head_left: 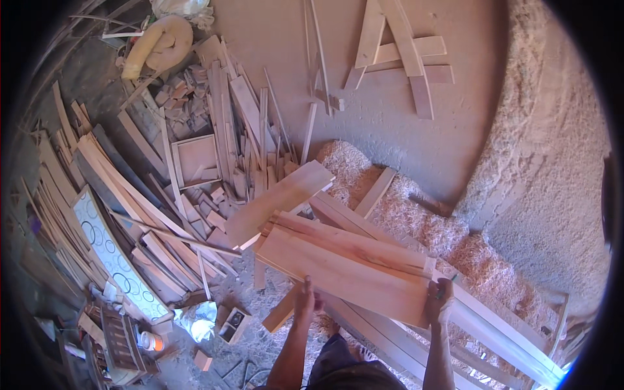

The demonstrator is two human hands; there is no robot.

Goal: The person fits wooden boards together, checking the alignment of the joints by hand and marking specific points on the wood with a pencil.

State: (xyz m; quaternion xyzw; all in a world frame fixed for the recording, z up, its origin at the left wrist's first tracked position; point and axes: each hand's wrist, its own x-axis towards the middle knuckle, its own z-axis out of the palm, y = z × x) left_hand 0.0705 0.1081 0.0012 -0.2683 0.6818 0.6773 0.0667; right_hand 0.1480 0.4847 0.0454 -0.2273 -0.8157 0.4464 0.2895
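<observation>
A wide, flat wooden board (344, 266) lies slantwise before me on other lumber. My right hand (441, 300) grips its right end, fingers closed around the edge. My left hand (307, 302) is at the board's near long edge, one finger or thumb pointing up against it and the others apart. Just behind this board is a plank with a darker reddish streak (364, 246). Another wide board (283, 201) crosses at the far left end. Long beams (383, 338) run beneath, toward the lower right.
Lumber strips and offcuts (188, 97) crowd the left, beside a patterned panel (117, 253). A wooden crate (114, 341) and an orange-white tub (152, 341) stand lower left. Shavings (448, 234) are heaped along the wall, where boards (396, 52) lean. A yellowish hose (156, 45) lies upper left.
</observation>
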